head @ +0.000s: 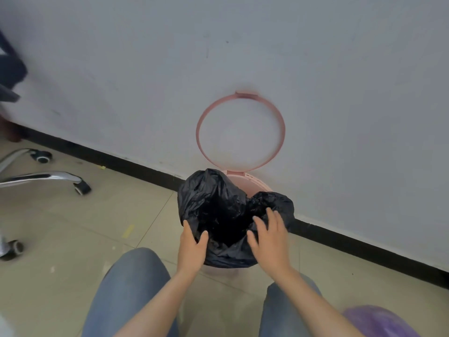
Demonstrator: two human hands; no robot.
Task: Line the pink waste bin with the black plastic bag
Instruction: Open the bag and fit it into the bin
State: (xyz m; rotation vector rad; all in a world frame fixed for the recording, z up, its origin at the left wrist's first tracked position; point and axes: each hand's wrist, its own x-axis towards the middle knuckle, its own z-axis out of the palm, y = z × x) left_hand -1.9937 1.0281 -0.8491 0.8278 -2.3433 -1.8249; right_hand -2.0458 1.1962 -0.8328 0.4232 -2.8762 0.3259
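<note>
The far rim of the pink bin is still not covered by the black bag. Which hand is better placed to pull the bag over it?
Probably the right hand: it lies open on the black bag, nearer the bare rim of the pink bin. The left hand grips the near edge.

Your way into the pink waste bin (245,182) is narrow: the black plastic bag (226,215) billows over most of its mouth at frame centre, leaving only a strip of rim bare at the back. Straight above, the pink ring (240,132) stands raised against the wall (340,93), so you have no room behind the bin. Your left hand (192,249) and right hand (269,237) crowd the near edge, and your knees (136,276) box in the bottom. At the left, open floor (109,220) lies between you and the chair base (48,178). A purple bag (379,322) fills the lower right corner.
</note>
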